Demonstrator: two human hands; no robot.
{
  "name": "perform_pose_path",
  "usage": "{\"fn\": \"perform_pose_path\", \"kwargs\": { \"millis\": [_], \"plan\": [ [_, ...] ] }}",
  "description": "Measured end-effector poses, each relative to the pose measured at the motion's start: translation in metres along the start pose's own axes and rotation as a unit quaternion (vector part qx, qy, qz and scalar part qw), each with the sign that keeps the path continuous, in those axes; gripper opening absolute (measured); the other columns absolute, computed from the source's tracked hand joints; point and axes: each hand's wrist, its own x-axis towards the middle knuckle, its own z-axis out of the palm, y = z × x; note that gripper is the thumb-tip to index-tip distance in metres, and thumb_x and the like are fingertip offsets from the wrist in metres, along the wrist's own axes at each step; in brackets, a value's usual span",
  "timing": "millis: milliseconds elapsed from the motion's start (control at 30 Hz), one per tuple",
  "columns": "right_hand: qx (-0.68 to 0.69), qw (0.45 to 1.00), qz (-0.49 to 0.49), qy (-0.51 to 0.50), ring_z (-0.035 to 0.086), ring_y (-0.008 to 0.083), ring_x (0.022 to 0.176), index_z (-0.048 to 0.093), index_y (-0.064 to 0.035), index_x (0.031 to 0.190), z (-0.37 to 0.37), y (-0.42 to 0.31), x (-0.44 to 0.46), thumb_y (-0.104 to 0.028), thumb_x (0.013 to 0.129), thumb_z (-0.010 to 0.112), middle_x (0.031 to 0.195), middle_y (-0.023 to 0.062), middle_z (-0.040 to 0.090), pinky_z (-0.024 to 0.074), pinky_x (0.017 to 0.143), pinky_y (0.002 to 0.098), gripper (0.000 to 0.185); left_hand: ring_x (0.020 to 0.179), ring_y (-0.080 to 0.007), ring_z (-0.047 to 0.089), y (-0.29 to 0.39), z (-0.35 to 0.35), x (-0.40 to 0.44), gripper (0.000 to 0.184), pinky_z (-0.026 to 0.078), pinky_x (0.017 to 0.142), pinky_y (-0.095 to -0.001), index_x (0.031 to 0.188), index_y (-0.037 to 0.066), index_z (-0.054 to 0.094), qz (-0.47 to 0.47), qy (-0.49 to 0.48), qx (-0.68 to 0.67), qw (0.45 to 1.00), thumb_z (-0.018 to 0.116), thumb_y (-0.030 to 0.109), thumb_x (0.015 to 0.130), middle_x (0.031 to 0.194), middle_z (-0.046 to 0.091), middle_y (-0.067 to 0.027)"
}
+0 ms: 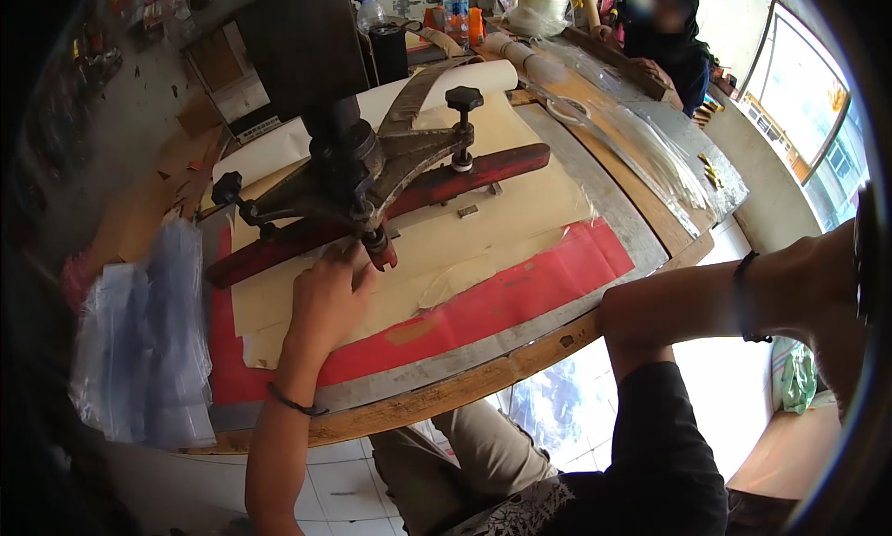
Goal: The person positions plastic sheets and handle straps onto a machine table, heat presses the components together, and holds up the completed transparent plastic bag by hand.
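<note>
My left hand (330, 294) is on the cream sheets (520, 202) beside the red-tipped part (381, 250) below the dark press head (344, 164). Its fingers are bent together at the red bar (418, 192); their tips and what they pinch are hidden. The bar lies across the sheets, under metal arms with black knobs (464, 99). My right hand (827, 285) is raised at the right edge, the forearm bent back from the elbow; its fingers are hidden, beside a dark object at the edge. A small metal block (467, 211) sits on the sheets.
Clear plastic sleeves (149, 341) hang over the table's left side. A red sheet (530, 285) lies along the wooden front edge (465, 387). Behind are bottles (455, 11), a tape roll (569, 111), clear strips (650, 146) and another person (664, 34) at the back right.
</note>
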Motion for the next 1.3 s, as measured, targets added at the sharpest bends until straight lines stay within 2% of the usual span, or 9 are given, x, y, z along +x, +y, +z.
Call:
{"fn": "perform_pose_path", "kwargs": {
  "millis": [167,467,867,933,1033,1067,1133,1233,1300],
  "plan": [
    [0.024,1.0,-0.004,0.009,0.048,0.0155,0.062,0.064,-0.0041,0.093,0.009,-0.002,-0.004,-0.019,0.097,0.051,0.062,0.0036,0.055,0.0394,0.064,0.0306,0.02,0.099,-0.0406,0.063,0.0,0.001,-0.002,0.037,0.052,0.085,-0.0492,0.118,0.004,0.061,-0.006,0.027,-0.012,1.0,0.06,0.024,0.088,0.117,0.062,-0.0208],
    [0.046,0.999,-0.008,0.004,0.048,0.0155,0.062,0.064,-0.0044,0.092,0.051,-0.022,-0.032,-0.018,0.097,0.051,0.061,0.0033,0.055,0.0401,0.065,0.0306,0.019,0.086,-0.0348,0.069,-0.006,0.005,-0.003,0.045,0.057,0.076,-0.0437,0.13,0.009,0.058,-0.008,0.017,0.016,1.0,0.056,0.032,0.092,0.114,0.065,-0.0185],
    [0.189,0.969,-0.145,-0.068,0.049,0.0156,0.063,0.063,-0.0048,0.092,0.111,-0.123,-0.037,-0.017,0.097,0.05,0.061,0.003,0.055,0.0411,0.066,0.0305,0.019,0.097,-0.0379,0.066,0.001,-0.005,0.002,0.046,0.055,0.082,-0.0463,0.129,0.002,0.058,-0.006,0.0,-0.019,1.0,0.056,0.029,0.092,0.115,0.064,-0.0226],
    [0.225,0.954,-0.151,-0.124,0.049,0.0156,0.063,0.063,-0.0049,0.092,0.124,-0.126,-0.047,-0.017,0.097,0.05,0.061,0.003,0.055,0.0412,0.066,0.0305,0.019,0.097,-0.0381,0.066,0.0,-0.001,-0.005,0.047,0.055,0.081,-0.0465,0.13,0.003,0.057,-0.003,0.006,-0.025,1.0,0.056,0.03,0.092,0.113,0.065,-0.0228],
    [0.246,0.896,-0.067,-0.364,0.049,0.0156,0.063,0.063,-0.005,0.091,0.157,-0.117,-0.079,-0.016,0.097,0.049,0.06,0.0029,0.055,0.0415,0.067,0.0305,0.019,0.095,-0.0373,0.067,0.0,-0.002,-0.005,0.047,0.055,0.08,-0.0463,0.131,0.004,0.057,0.005,0.017,-0.012,1.0,0.055,0.031,0.092,0.114,0.064,-0.0219],
    [0.164,0.851,-0.026,-0.498,0.059,0.0241,0.064,0.069,-0.0013,0.085,0.162,-0.115,-0.085,0.001,0.078,0.06,0.072,0.0074,0.065,0.0478,0.062,0.0363,0.012,0.094,-0.0363,0.067,-0.004,0.002,-0.005,0.047,0.056,0.079,-0.0458,0.132,0.006,0.057,0.013,0.025,-0.004,1.0,0.055,0.032,0.093,0.116,0.064,-0.0208],
    [0.101,0.748,-0.062,-0.653,0.063,0.029,0.087,0.069,-0.0028,0.104,0.178,-0.08,-0.124,-0.013,0.088,0.064,0.093,0.0102,0.069,0.0516,0.08,0.0399,0.02,0.096,-0.0363,0.067,-0.001,0.001,-0.003,0.047,0.056,0.08,-0.0458,0.132,0.006,0.057,0.012,0.022,-0.007,1.0,0.055,0.032,0.093,0.117,0.064,-0.0209],
    [0.015,0.703,-0.095,-0.704,0.058,0.0301,0.11,0.06,-0.0045,0.123,0.182,-0.041,-0.168,-0.035,0.097,0.057,0.118,0.0141,0.062,0.0461,0.097,0.0421,0.04,0.102,-0.0386,0.065,0.005,-0.009,-0.003,0.047,0.054,0.085,-0.047,0.129,0.002,0.058,-0.004,-0.004,-0.026,1.0,0.057,0.03,0.091,0.115,0.064,-0.0233],
    [0.006,0.698,-0.06,-0.714,0.056,0.0306,0.114,0.056,-0.0068,0.13,0.191,-0.037,-0.172,-0.039,0.098,0.057,0.12,0.0147,0.059,0.0445,0.099,0.0431,0.045,0.103,-0.0386,0.064,0.002,-0.007,-0.004,0.047,0.053,0.087,-0.0471,0.127,0.001,0.059,-0.011,-0.005,-0.015,1.0,0.057,0.03,0.091,0.118,0.064,-0.023]
  ]
}}
